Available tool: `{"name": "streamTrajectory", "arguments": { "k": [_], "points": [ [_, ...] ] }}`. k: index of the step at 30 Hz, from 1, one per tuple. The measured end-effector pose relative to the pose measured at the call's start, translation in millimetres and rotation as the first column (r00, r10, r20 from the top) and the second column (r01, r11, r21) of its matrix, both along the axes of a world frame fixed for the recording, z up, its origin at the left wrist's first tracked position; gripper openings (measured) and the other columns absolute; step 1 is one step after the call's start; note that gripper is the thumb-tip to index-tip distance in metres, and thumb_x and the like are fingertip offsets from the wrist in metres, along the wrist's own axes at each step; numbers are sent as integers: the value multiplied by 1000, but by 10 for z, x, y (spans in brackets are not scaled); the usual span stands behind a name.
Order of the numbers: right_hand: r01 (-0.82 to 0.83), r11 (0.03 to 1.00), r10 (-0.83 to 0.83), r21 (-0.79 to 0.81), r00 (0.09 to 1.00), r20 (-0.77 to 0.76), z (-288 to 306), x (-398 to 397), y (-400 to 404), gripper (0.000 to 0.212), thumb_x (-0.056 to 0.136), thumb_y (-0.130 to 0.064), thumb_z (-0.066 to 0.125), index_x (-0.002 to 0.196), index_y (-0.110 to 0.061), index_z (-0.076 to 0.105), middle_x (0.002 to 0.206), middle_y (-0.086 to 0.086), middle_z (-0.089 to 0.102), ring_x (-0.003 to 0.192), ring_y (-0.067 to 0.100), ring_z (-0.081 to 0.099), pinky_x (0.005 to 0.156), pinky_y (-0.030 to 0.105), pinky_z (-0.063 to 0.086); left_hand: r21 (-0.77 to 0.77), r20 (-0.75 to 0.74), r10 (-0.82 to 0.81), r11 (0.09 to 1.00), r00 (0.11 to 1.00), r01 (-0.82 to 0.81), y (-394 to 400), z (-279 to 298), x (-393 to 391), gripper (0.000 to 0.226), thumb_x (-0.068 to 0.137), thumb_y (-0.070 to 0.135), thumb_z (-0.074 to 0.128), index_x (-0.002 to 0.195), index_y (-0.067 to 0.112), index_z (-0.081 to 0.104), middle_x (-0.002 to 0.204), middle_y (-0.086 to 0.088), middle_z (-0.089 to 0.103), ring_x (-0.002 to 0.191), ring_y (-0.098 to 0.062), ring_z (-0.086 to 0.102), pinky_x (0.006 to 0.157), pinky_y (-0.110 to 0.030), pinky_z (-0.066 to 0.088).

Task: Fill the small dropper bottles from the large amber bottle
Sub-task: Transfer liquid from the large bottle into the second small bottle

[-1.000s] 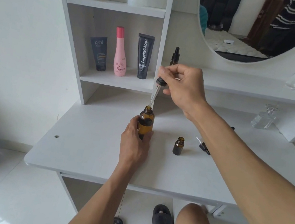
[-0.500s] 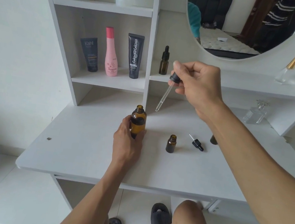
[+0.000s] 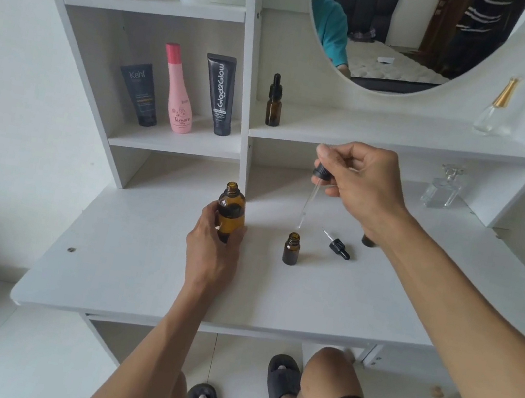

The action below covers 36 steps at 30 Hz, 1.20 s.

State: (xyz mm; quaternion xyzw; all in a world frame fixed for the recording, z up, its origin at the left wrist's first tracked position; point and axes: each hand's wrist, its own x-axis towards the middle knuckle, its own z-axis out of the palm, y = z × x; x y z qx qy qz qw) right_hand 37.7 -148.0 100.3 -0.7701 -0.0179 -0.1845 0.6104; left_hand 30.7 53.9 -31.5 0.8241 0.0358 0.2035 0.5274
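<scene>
Needs a slow, straight lowering of the glass pipette [image 3: 308, 203] into the mouth of the small open dropper bottle [image 3: 291, 249], with the tip brought exactly over the neck before any squeeze on the rubber bulb; better to release the liquid only once the tip sits inside the rim, since the opening looks narrow and a drop could easily land on the white vanity desk [image 3: 145, 269]. Helps also to keep the pipette close to upright, because at present leans a little, with the tip hanging just above and slightly right of the small bottle, not yet inside. Not possible to tell whether liquid is in the glass tube. Right hand [image 3: 357, 183] raised over the far middle of the desk, wrist bent downward, fingers curled, thumb and forefinger pinching the black collar of the pipette. Left hand [image 3: 215, 243] low on the desk to the left, fingers wrapped around the lower body of the large amber bottle [image 3: 230, 211], which stands upright and uncapped, well apart from the small bottle. Lying on its side just right of the small bottle, its own small dropper cap [image 3: 338, 246]. Standing on the far shelf, capped, another dropper bottle [image 3: 274, 103].
</scene>
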Motion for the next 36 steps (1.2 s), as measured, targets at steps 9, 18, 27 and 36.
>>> {"name": "streamTrajectory", "arguments": {
  "k": [9,18,27,36],
  "points": [
    [-5,998,5,-55,1000,-4,-120,-9,18,19,90,-32,74,81,-16,71,86,13,75,67,15,76,61,30,59,2,-9,10,1000,1000,-10,-6,3,6,42,89,23,67,127,27,52,94,16,59,79,-11,67,71,-28,48],
    [-14,994,14,-112,1000,1,-189,13,44,21,88,-33,75,81,-13,73,84,14,75,76,27,75,62,31,60,-2,-11,4,1000,1000,-4,-3,9,5,41,88,22,68,126,27,52,97,12,60,79,-14,66,71,-28,48],
    [-33,988,37,-150,999,20,-181,18,57,24,89,-30,75,85,-6,75,82,13,74,79,33,72,63,34,60,-15,-17,1,1000,1000,-1,-4,7,3,42,89,22,68,127,25,51,102,10,61,82,-15,66,71,-26,47],
    [-26,980,35,-195,998,45,-203,17,66,22,87,-33,76,80,-12,75,79,7,76,80,28,73,74,47,60,-9,-17,2,1000,1000,-2,-6,22,-9,43,89,21,68,129,23,51,100,10,60,81,-16,66,67,-19,42]
  ]
}}
